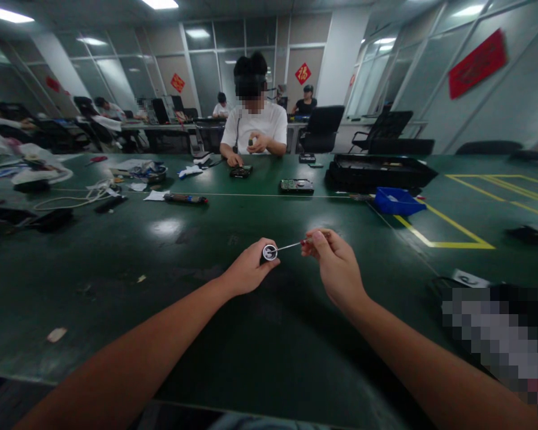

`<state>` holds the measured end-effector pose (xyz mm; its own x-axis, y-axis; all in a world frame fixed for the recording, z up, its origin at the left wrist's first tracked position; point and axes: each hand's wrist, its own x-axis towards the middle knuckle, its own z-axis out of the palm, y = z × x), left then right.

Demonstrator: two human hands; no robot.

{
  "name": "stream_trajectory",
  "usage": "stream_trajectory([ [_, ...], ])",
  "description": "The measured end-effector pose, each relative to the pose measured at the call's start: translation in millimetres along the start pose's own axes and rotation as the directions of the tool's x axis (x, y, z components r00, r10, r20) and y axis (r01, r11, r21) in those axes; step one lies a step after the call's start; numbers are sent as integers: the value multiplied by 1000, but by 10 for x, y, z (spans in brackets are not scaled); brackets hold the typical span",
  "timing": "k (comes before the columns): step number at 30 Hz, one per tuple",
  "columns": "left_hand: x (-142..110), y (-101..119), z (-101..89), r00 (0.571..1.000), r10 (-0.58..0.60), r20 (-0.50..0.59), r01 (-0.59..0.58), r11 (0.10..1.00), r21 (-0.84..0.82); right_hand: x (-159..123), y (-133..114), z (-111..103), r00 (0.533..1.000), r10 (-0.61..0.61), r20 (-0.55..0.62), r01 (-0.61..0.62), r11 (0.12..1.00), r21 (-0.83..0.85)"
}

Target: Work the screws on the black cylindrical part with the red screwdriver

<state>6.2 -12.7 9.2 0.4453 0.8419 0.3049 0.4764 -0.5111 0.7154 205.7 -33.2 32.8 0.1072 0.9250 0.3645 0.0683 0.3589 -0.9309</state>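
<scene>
Between the thumb and fingers of my left hand (247,267) is a small round cylinder with a pale rim (269,253), its open end turned up toward me. My right hand (338,260) grips the handle of a screwdriver (289,245). The thin metal shaft points left, and its tip reaches the mouth of the cylinder. How deep the tip sits inside I cannot tell. Both hands are above the green table (233,352), and my left fingers hide most of the cylinder's side.
Across the table a co-worker (255,125) in a white shirt handles a dark device (241,171). A hard drive (296,186), a blue bin (397,201) and a black tray (379,173) lie ahead to the right. Left of centre is a dark rod-shaped tool (186,199); cables (85,197) lie beyond.
</scene>
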Motion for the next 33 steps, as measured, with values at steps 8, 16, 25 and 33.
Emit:
stream_trajectory([
  [8,-1,-1,-4,1000,-11,-2,11,999,-35,-1,63,2,997,59,-49,-56,997,60],
  [16,5,-17,0,1000,10,2,-10,1000,-18,-142,-184,-10,974,-209,83,225,897,-381],
  [25,14,-63,18,998,66,-4,-65,992,111,-145,-259,-52,915,-333,228,403,731,-550],
  [33,26,-74,29,997,73,1,-73,989,128,-180,-269,-50,900,-304,312,430,737,-522],
])
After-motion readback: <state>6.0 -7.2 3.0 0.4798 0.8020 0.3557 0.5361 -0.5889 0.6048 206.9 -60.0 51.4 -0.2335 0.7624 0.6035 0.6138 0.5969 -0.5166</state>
